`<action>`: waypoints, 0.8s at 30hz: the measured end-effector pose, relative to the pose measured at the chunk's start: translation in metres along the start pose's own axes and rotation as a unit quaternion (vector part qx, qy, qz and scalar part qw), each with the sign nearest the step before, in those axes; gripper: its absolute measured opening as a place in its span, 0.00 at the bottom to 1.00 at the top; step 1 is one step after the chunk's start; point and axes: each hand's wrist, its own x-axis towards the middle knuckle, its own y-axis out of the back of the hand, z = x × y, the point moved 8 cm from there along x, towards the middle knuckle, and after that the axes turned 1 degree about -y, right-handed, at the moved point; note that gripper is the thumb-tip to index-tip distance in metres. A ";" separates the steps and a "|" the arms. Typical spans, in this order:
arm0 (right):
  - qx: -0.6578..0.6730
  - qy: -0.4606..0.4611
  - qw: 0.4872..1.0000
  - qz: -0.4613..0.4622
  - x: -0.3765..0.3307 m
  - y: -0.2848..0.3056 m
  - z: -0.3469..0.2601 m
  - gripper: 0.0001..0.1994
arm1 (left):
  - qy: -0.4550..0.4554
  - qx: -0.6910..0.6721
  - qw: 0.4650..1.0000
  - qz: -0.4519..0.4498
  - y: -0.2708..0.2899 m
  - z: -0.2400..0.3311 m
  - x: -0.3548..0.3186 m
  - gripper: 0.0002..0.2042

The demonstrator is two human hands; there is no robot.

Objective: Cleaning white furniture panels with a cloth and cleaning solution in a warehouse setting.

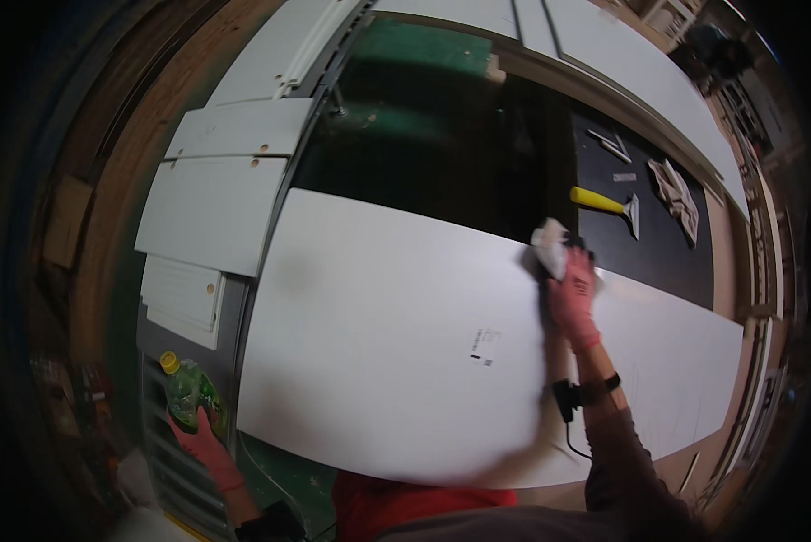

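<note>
A large white panel (378,334) lies in front of me, with a small printed label (486,347) on its face. My right hand (574,298), in a pink glove with dark fingertips, is closed on a crumpled white cloth (550,248) at the panel's far edge. Off the panel's left side, my left hand (203,447), also in a pink glove, is wrapped round a green see-through plastic bottle (185,396) with a yellow cap. The bottle leans a little and the glove hides part of its lower half.
Beyond the panel on the right, a black surface (640,262) carries a yellow-handled scraper (601,201), a beige crumpled cloth (675,200) and a few small rods (611,144). Several white cabinet boards (211,212) lie along the left. Another long white panel (622,77) lies at the back.
</note>
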 end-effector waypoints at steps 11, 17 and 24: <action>0.104 0.406 0.908 0.027 0.006 0.005 -0.459 0.27 | 0.055 0.148 0.978 0.135 0.143 -0.087 -0.055 0.31; 0.155 0.637 0.707 -0.263 -0.279 -0.008 -0.510 0.28 | 0.058 0.152 0.975 0.152 0.164 -0.102 -0.060 0.30; 0.112 0.594 0.764 -0.225 -0.239 -0.017 -0.478 0.31 | 0.070 0.000 0.988 0.139 0.151 -0.100 -0.051 0.32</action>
